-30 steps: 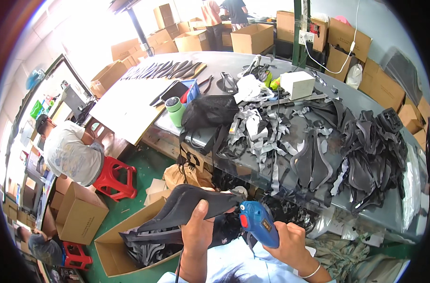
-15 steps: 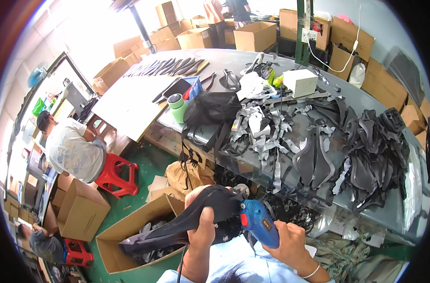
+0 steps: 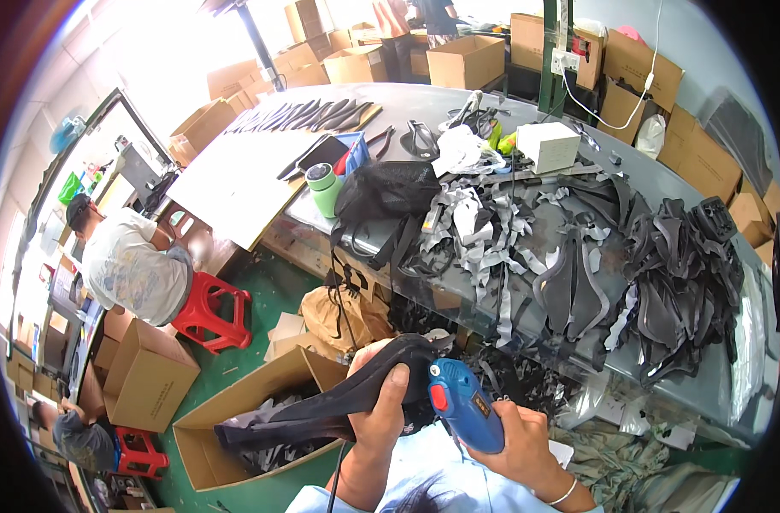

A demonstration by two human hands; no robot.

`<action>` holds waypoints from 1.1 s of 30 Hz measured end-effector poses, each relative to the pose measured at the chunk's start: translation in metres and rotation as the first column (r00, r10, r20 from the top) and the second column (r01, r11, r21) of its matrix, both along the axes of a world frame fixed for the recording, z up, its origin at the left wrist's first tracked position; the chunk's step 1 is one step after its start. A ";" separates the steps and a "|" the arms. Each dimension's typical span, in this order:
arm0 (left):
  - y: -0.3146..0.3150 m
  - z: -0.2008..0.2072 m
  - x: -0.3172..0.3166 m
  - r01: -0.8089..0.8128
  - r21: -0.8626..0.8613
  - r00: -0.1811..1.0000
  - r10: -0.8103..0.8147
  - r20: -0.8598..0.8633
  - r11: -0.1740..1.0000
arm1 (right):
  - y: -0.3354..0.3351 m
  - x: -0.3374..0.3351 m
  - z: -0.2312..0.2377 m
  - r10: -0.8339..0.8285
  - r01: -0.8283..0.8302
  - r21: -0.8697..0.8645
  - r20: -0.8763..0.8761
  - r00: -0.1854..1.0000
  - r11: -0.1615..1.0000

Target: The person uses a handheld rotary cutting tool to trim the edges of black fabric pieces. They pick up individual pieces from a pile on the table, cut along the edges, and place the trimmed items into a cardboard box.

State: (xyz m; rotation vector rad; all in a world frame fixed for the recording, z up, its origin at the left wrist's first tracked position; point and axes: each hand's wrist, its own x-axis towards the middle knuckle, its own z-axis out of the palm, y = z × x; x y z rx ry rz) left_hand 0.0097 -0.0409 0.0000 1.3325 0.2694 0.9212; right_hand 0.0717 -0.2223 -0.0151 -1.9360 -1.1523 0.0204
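My left hand point(image 3: 379, 409) is closed round a black bicycle saddle point(image 3: 330, 402), thumb on top. Its narrow end points down-left over an open carton point(image 3: 193, 462). In my right hand point(image 3: 522, 445) is a blue handheld power tool point(image 3: 468, 406) with a red button. The tool's head is right beside the wide end of the saddle; whether they touch I cannot tell. Dark and grey pieces lie inside the carton. Ahead on the grey table point(image 3: 407, 98), another black saddle point(image 3: 571, 286) lies beside a heap of black saddles point(image 3: 676, 282).
Grey and white offcuts point(image 3: 479, 227) spread over the table near a black bag point(image 3: 385, 192), a green flask point(image 3: 323, 190) and a white box point(image 3: 547, 148). A paper bag point(image 3: 343, 316) stands below the table edge. To the left, a person point(image 3: 138, 265) sits on a red stool point(image 3: 210, 312).
My left hand has shifted slightly right and up, and the saddle has turned so more of its side edge shows. The power tool has moved a little left.
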 end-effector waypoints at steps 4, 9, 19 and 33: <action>0.003 -0.002 -0.002 0.036 -0.011 0.998 -0.037 -0.058 0.999 | 0.002 0.001 0.003 0.005 -0.005 0.007 0.007 1.000 1.000; 0.012 0.014 -0.006 0.141 -0.124 0.971 -0.161 -0.174 0.982 | -0.001 0.005 0.009 0.010 -0.006 -0.045 0.079 0.997 0.999; 0.042 0.038 -0.003 0.461 0.134 0.765 -0.317 -0.561 0.877 | -0.007 0.008 0.008 0.030 -0.008 -0.123 0.181 0.983 0.992; 0.033 -0.003 0.015 0.444 0.559 0.886 -0.249 -0.391 0.701 | 0.002 0.000 0.013 0.149 -0.149 0.014 -0.166 0.975 0.989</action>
